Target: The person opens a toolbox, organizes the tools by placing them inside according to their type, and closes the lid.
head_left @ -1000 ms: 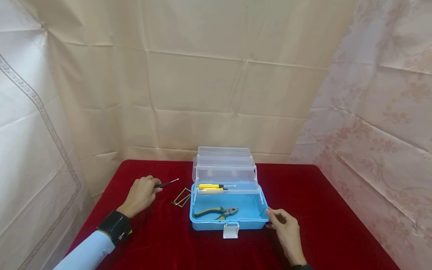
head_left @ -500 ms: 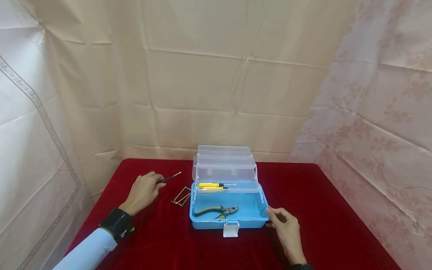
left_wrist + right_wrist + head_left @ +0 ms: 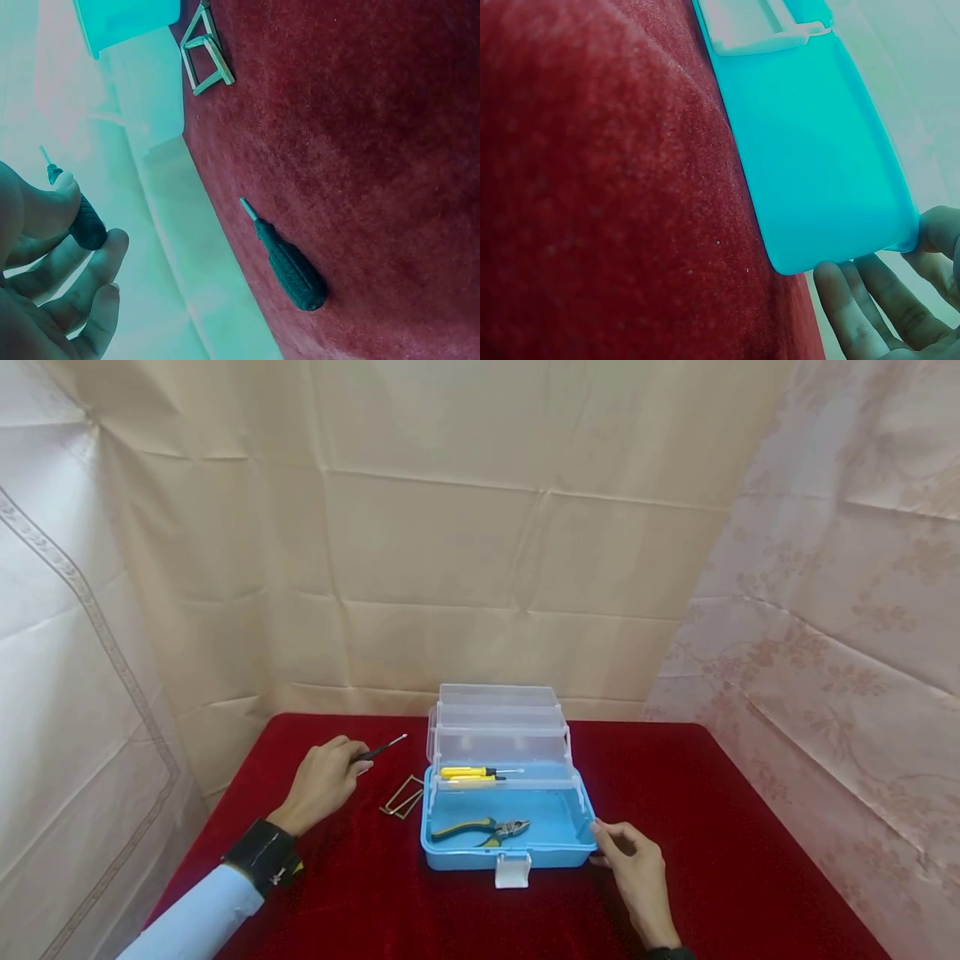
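Observation:
My left hand (image 3: 318, 783) pinches a small black-handled screwdriver (image 3: 86, 221) between thumb and fingers, its metal shaft pointing toward the toolbox. A second dark screwdriver (image 3: 292, 274) lies on the red cloth below that hand; the hand and forearm hide it in the head view. At the front right corner of the blue toolbox (image 3: 472, 860), my right hand (image 3: 639, 868) holds on, thumb on the rim and fingers against the side wall. Pliers (image 3: 483, 832) with green and yellow handles lie in the box's bottom. Yellow-handled screwdrivers (image 3: 467, 772) rest in its lowest clear tray.
Brass-coloured metal frames (image 3: 402, 797) lie just left of the toolbox. Clear stepped trays (image 3: 498, 718) rise at the back of the box. A white latch (image 3: 513, 871) hangs down in front. Cloth walls stand behind and beside the red-covered table (image 3: 712, 810).
My left hand has moved slightly right with the screwdriver, whose tip has come up and closer to the toolbox. The right hand and the box have stayed put.

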The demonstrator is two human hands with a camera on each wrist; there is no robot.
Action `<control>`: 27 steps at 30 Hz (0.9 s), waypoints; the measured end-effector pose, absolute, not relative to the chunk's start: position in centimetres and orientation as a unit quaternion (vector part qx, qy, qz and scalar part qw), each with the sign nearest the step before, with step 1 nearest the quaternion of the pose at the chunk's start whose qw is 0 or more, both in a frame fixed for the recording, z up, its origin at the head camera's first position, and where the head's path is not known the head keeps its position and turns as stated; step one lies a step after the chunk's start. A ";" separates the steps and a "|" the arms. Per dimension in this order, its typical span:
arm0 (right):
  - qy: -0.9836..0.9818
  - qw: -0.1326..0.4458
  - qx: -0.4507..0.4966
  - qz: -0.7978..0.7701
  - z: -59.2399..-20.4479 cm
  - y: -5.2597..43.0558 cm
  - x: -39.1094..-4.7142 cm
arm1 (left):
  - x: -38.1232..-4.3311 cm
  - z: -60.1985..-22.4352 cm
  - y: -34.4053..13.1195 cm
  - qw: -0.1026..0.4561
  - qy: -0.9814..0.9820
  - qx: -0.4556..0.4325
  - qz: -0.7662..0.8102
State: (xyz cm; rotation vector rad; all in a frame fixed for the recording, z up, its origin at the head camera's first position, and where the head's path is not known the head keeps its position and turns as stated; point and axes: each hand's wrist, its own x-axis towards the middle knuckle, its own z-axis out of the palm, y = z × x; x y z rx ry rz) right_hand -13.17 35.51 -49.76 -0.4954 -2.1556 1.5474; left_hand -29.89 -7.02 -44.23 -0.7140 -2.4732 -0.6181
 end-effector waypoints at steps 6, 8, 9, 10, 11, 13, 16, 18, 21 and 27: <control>-0.777 0.216 -0.180 0.564 -49.8 35.5 -13.1 | -29.8 -44.2 -6.9 0.244 -0.906 -0.259 -0.231; -0.776 0.217 -0.179 0.564 -49.8 35.5 -13.1 | -29.7 -44.2 -6.8 0.245 -0.904 -0.261 -0.233; -0.775 0.218 -0.179 0.565 -49.8 35.5 -13.1 | -29.7 -44.2 -6.8 0.247 -0.904 -0.261 -0.233; -0.775 0.218 -0.178 0.565 -49.7 35.5 -13.1 | -29.6 -44.2 -6.8 0.249 -0.903 -0.261 -0.233; -0.775 0.219 -0.177 0.566 -49.7 35.5 -13.1 | -29.6 -44.2 -6.8 0.250 -0.903 -0.261 -0.234; -0.774 0.220 -0.177 0.566 -49.7 35.5 -13.1 | -29.6 -44.1 -6.7 0.249 -0.902 -0.261 -0.237; -0.775 0.220 -0.179 0.565 -49.7 35.4 -13.1 | -29.5 -44.0 -6.6 0.242 -0.902 -0.261 -0.245; -0.776 0.219 -0.180 0.563 -49.7 35.4 -13.1 | -29.5 -44.0 -6.5 0.237 -0.901 -0.263 -0.253; -0.776 0.218 -0.181 0.564 -49.7 35.4 -13.1 | -29.4 -44.0 -6.5 0.232 -0.899 -0.264 -0.260; -0.777 0.216 -0.185 0.562 -49.7 35.5 -13.2 | -29.4 -44.0 -6.5 0.234 -0.896 -0.271 -0.263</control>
